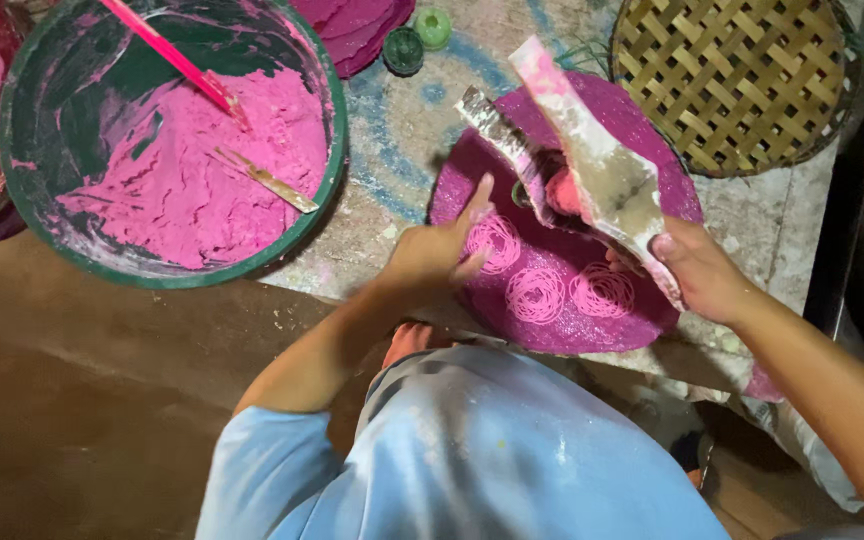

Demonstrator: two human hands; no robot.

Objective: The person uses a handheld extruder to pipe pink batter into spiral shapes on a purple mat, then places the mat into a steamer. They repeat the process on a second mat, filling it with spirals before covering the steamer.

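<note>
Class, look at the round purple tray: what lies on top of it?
Three pink noodle spirals lie on the round purple tray. The metal hinged press and both hands cover its middle, hiding anything beneath.

packages: none in view | labels: none in view | signs: none in view | screens: none in view
</note>
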